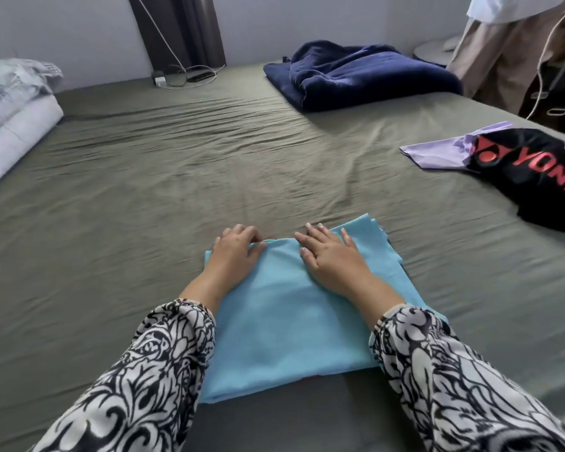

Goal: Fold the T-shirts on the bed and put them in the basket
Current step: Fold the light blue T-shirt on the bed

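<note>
Both hands lie on the folded blue T-shirt (287,321) on the bed (144,177): left hand (237,247) pinches its far edge, right hand (330,256) presses flat. Soft, light, floppy cloth; best lifted from underneath.

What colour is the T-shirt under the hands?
Light blue T-shirt, plain, seen in the head view.
</note>
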